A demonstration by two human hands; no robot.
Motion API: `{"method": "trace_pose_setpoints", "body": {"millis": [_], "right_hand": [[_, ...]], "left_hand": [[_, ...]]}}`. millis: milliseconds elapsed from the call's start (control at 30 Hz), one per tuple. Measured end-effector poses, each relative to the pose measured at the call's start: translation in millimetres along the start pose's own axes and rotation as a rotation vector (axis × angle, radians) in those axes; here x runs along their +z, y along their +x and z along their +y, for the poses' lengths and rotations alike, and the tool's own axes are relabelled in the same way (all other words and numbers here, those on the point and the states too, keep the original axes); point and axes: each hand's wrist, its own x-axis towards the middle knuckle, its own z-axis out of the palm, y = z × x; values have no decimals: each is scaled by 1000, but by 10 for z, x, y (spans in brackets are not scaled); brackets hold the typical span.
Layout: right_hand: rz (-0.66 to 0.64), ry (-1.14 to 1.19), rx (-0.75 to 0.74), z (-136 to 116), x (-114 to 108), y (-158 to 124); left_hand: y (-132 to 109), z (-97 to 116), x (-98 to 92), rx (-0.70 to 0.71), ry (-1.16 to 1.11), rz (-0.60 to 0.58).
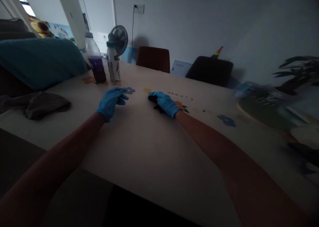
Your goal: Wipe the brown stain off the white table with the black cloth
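Both hands wear blue gloves over a pale table (134,140) printed with flowers. My left hand (111,102) is just above the tabletop or resting on it, I cannot tell which, with its fingers apart and nothing in them. To its right, my right hand (165,103) is closed over a black cloth (159,109) and presses it onto the table. Part of the cloth is hidden under the palm. Beyond my left hand stand a bottle of purple liquid (97,65) and a white bottle with a green cap (114,64).
A grey cloth (47,104) lies at the table's left side. Behind the bottles is a small fan (120,39). Chairs (152,58) line the far edge. On the right are a blurred round green mat (261,109) and a dark-leaved plant (299,65).
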Motion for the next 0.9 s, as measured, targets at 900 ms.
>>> {"method": "trace_pose_setpoints", "body": {"millis": [900], "right_hand": [[-630, 148, -767, 313, -227, -1894]], "left_hand": [[32, -80, 32, -4, 92, -41]]}}
